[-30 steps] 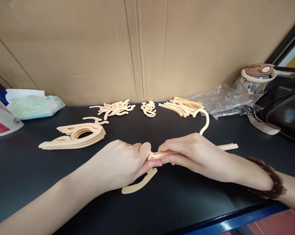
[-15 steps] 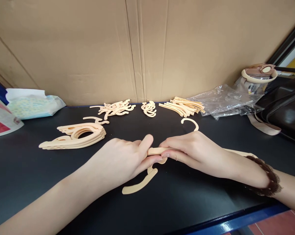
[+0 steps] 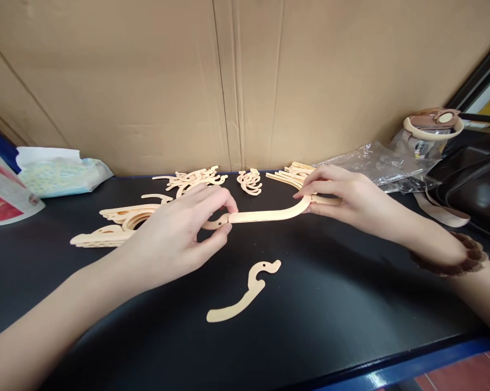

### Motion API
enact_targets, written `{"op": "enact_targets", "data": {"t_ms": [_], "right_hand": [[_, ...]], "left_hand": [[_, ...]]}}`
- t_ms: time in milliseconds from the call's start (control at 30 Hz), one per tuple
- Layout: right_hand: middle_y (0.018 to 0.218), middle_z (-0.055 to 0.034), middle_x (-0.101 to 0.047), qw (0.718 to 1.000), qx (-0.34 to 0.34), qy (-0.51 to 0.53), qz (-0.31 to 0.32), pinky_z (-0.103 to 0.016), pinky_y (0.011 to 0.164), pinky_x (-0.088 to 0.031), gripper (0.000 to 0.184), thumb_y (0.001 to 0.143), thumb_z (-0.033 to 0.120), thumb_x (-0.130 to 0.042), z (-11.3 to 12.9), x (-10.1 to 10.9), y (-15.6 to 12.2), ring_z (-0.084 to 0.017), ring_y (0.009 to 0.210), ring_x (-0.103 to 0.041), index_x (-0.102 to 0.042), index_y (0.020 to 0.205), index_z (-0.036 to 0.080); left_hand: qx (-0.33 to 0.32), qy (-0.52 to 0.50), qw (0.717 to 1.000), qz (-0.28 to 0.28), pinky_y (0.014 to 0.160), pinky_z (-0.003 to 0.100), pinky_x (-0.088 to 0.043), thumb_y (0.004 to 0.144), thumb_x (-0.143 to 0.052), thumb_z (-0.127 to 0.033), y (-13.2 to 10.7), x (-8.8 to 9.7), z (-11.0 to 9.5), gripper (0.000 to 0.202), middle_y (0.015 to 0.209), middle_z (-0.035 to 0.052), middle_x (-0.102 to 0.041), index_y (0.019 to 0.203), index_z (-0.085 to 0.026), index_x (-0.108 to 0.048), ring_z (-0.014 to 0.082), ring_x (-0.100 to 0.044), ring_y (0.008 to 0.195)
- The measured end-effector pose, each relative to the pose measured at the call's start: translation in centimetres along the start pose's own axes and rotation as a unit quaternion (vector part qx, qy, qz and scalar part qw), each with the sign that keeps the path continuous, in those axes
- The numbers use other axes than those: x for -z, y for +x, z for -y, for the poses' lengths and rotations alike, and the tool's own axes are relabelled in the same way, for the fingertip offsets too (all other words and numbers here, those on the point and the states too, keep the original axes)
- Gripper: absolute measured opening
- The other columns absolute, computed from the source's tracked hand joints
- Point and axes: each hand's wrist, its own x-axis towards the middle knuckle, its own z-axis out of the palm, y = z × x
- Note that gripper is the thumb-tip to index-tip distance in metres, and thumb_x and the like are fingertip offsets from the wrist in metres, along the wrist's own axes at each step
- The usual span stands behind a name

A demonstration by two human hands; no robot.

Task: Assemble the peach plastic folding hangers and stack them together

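Observation:
Both hands hold a cream plastic folding hanger (image 3: 265, 216) above the black table, its long curved bar stretched between them. My left hand (image 3: 188, 228) pinches the joint at the bar's left end, where a piece with a small hole shows. My right hand (image 3: 342, 198) grips the bar's curved right end with thumb and fingers; part of the hanger there is hidden by the fingers. Below the hands a loose hanger arm (image 3: 234, 309) with a hooked, holed end lies flat on the table.
Folded hangers (image 3: 102, 239) lie stacked at left, partly behind my left forearm. Along the cardboard wall (image 3: 147, 81) are piles of hanger arms (image 3: 196, 176), small hooks (image 3: 249, 182) and bars (image 3: 285, 176). A tissue pack (image 3: 65, 176), paper cup (image 3: 8, 190), clear plastic bags (image 3: 367, 163) and bottle (image 3: 427, 138) stand around.
My hands have moved apart and farther from me, lifting and stretching out the hanger, whose long bar now shows. The loose arm below is uncovered and lies in about the same place.

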Motion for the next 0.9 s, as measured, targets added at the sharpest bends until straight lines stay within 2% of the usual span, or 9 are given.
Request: {"op": "enact_targets", "data": {"t_ms": [133,233,333,433,533,633,700,800,900], "right_hand": [[0.122,-0.0131,-0.054,0.998,-0.024,-0.022,-0.045,-0.041,0.089,-0.05,0.021,0.095,0.033,-0.055,0.1,0.2,-0.2,-0.028,0.115,-0.055,-0.071,0.101,0.02],[0.127,-0.0132,-0.051,0.995,-0.047,-0.031,-0.088,-0.041,0.083,-0.053,0.021,0.092,0.034,-0.057,0.6,0.2,-0.1,-0.031,0.119,-0.053,-0.069,0.104,0.021],[0.128,-0.0129,-0.052,0.986,-0.089,-0.055,-0.132,-0.04,0.075,-0.054,0.03,0.086,0.041,-0.063,0.9,0.1,0.0,-0.032,0.109,-0.059,-0.067,0.107,0.021],[0.113,-0.0096,-0.063,0.973,-0.16,-0.088,-0.144,-0.036,0.066,-0.05,0.039,0.081,0.046,-0.067,1.2,0.0,0.2,-0.027,0.087,-0.066,-0.061,0.11,0.02],[0.091,-0.0035,-0.07,0.959,-0.24,-0.098,-0.111,-0.03,0.056,-0.042,0.043,0.078,0.046,-0.068,1.4,-0.2,0.3,-0.023,0.068,-0.065,-0.054,0.11,0.022],[0.074,-0.0011,-0.07,0.948,-0.29,-0.105,-0.071,-0.027,0.054,-0.036,0.031,0.079,0.043,-0.066,1.7,-0.3,0.5,-0.023,0.063,-0.064,-0.053,0.099,0.023],[0.064,0.0008,-0.067,0.943,-0.313,-0.102,-0.046,-0.027,0.054,-0.034,0.022,0.081,0.039,-0.063,1.9,-0.3,0.6,-0.021,0.059,-0.061,-0.053,0.092,0.023],[0.057,0.0036,-0.063,0.941,-0.332,-0.066,-0.002,-0.026,0.053,-0.031,0.013,0.082,0.035,-0.058,2.3,-0.4,0.8,-0.017,0.05,-0.056,-0.052,0.082,0.024],[0.056,0.0057,-0.064,0.945,-0.325,-0.005,0.027,-0.026,0.054,-0.033,0.017,0.084,0.037,-0.056,2.7,-0.6,0.8,-0.014,0.046,-0.053,-0.052,0.075,0.023]], "left_hand": [[-0.076,0.051,0.995,-0.037,0.097,0.04,-0.041,0.094,-0.047,-0.019,0.3,-0.3,0.2,0.014,0.114,0.0046,-0.061,0.096,-0.022,-0.061,0.024,-0.048,0.116],[-0.074,0.062,0.992,-0.076,0.104,0.048,-0.037,0.096,-0.046,-0.02,0.4,-0.5,0.4,0.021,0.125,0.0066,-0.057,0.092,-0.023,-0.066,0.0273,-0.044,0.125],[-0.038,0.038,0.994,-0.094,0.103,0.048,-0.041,0.096,-0.047,-0.022,0.4,-0.5,0.5,0.025,0.131,0.0058,-0.054,0.09,-0.025,-0.07,0.0279,-0.046,0.126],[-0.004,-0.011,0.995,-0.1,0.103,0.044,-0.044,0.095,-0.051,-0.026,0.3,-0.7,0.4,0.021,0.133,0.0046,-0.055,0.091,-0.025,-0.072,0.0263,-0.052,0.126],[0.008,-0.047,0.994,-0.098,0.101,0.036,-0.046,0.094,-0.054,-0.027,0.4,-0.9,0.1,0.018,0.128,0.0034,-0.062,0.091,-0.025,-0.072,0.0231,-0.056,0.123],[0.009,-0.088,0.993,-0.073,0.102,0.032,-0.046,0.093,-0.051,-0.022,0.4,-1.2,-0.5,0.018,0.119,0.0013,-0.067,0.094,-0.024,-0.069,0.0197,-0.059,0.118],[0.023,-0.109,0.992,-0.056,0.095,0.031,-0.05,0.094,-0.046,-0.022,0.3,-1.3,-0.9,0.022,0.112,0.0003,-0.069,0.103,-0.024,-0.066,0.0183,-0.064,0.107],[0.057,-0.128,0.99,-0.02,0.076,0.029,-0.053,0.098,-0.044,-0.034,0.1,-1.4,-1.5,0.026,0.104,-0.0016,-0.069,0.117,-0.029,-0.06,0.0175,-0.066,0.091],[0.031,-0.135,0.99,-0.011,0.082,0.028,-0.052,0.09,-0.06,-0.046,-0.1,-1.8,-1.6,0.036,0.112,-0.0022,-0.066,0.122,-0.03,-0.056,0.0177,-0.065,0.1]]}}
